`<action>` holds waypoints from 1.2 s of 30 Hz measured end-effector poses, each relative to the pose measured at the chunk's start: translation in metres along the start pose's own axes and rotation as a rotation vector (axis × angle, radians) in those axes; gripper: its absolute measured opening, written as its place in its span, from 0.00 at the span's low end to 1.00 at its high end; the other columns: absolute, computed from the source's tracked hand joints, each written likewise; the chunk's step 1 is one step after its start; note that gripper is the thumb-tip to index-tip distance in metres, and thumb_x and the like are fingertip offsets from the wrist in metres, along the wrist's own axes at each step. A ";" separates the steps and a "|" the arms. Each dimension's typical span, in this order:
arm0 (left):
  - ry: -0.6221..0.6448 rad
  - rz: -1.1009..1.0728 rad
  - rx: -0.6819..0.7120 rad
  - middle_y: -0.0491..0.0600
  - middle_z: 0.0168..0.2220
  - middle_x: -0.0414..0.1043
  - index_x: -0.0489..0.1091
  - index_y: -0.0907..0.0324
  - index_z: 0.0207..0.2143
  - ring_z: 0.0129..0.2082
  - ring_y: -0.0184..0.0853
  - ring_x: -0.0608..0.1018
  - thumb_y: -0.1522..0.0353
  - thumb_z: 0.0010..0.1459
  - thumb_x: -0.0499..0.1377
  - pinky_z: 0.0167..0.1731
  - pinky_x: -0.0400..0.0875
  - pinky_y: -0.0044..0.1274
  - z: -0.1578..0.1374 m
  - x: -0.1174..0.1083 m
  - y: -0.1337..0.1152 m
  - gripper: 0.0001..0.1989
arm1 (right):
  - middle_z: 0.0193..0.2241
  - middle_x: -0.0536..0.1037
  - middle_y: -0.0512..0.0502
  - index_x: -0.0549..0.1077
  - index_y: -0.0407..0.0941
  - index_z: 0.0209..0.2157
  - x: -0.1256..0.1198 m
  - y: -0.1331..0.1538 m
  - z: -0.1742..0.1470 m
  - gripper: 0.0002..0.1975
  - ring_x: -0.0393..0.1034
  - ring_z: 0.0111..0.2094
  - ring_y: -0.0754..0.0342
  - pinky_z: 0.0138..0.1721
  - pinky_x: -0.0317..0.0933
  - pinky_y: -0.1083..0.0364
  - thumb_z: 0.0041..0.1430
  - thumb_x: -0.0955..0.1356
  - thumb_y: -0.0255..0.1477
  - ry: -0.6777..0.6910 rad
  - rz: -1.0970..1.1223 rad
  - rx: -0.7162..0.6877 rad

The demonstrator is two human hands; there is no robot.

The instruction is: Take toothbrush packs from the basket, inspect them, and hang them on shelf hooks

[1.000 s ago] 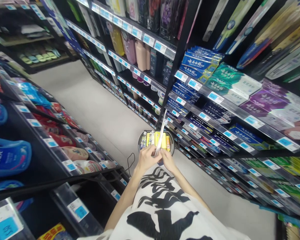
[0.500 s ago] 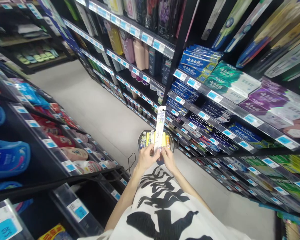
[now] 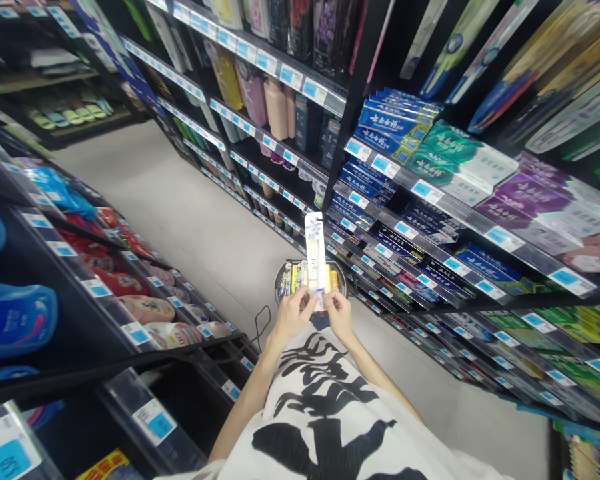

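Between my two hands stands a slim white blister package (image 3: pixel 315 250) with a hook hole at its top; it looks like a packaged toothbrush. My left hand (image 3: pixel 294 313) pinches its lower left edge, and my right hand (image 3: pixel 339 312) has its fingers closed on the lower right edge. The package is nearly upright, its top leaning slightly left. Just beyond and below it is a round dark basket (image 3: pixel 347 283) holding several yellow, orange and dark packs, partly hidden by the package and my hands.
On the right, shelves carry blue toothpaste boxes (image 3: pixel 397 123), green boxes (image 3: pixel 455 157) and purple boxes (image 3: pixel 540 193), with large packaged toothbrushes (image 3: pixel 465 43) above. Blue detergent bottles (image 3: pixel 15 320) stand on the left shelf. A grey floor aisle (image 3: pixel 180 193) runs between. A black cord (image 3: pixel 263 323) loops left of my hands.
The package has turned to show its face more fully, and its top has swung left. My right hand has shifted slightly right. Both hands keep hold.
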State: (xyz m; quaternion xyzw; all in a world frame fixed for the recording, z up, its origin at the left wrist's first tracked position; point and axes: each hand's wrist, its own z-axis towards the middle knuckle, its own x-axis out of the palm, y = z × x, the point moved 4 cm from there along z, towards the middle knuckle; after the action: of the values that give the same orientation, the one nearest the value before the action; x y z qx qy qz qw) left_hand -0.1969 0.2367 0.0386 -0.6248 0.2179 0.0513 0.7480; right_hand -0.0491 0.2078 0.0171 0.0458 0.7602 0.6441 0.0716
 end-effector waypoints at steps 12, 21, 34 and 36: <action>0.013 -0.004 -0.017 0.47 0.29 0.73 0.70 0.60 0.44 0.25 0.31 0.73 0.60 0.67 0.53 0.29 0.66 0.22 -0.001 0.001 0.003 0.14 | 0.23 0.65 0.52 0.65 0.45 0.26 -0.001 -0.002 0.001 0.21 0.61 0.24 0.58 0.24 0.64 0.58 0.60 0.68 0.48 -0.008 -0.029 -0.007; 0.022 0.040 -0.028 0.48 0.29 0.74 0.71 0.60 0.43 0.26 0.32 0.74 0.59 0.66 0.54 0.31 0.67 0.23 -0.001 0.004 0.009 0.14 | 0.23 0.63 0.52 0.63 0.45 0.26 0.000 0.008 -0.001 0.22 0.60 0.25 0.57 0.26 0.68 0.57 0.62 0.66 0.48 0.036 -0.077 -0.020; 0.030 -0.016 -0.044 0.47 0.30 0.73 0.72 0.59 0.44 0.26 0.32 0.74 0.59 0.66 0.54 0.31 0.67 0.23 -0.001 0.004 0.008 0.14 | 0.23 0.65 0.51 0.66 0.45 0.27 -0.001 0.004 0.000 0.20 0.61 0.25 0.57 0.25 0.67 0.57 0.59 0.69 0.47 -0.024 -0.026 -0.025; 0.034 -0.087 -0.050 0.48 0.31 0.74 0.72 0.60 0.45 0.27 0.32 0.74 0.60 0.67 0.54 0.32 0.68 0.23 -0.001 0.004 0.006 0.14 | 0.25 0.68 0.50 0.68 0.45 0.31 -0.002 0.004 0.000 0.18 0.63 0.26 0.56 0.28 0.68 0.56 0.58 0.70 0.45 -0.036 0.008 -0.028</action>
State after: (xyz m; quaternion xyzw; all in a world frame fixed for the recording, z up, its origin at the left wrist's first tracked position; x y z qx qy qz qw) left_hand -0.1955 0.2359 0.0314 -0.6530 0.2017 0.0137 0.7299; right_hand -0.0474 0.2077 0.0207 0.0594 0.7495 0.6541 0.0831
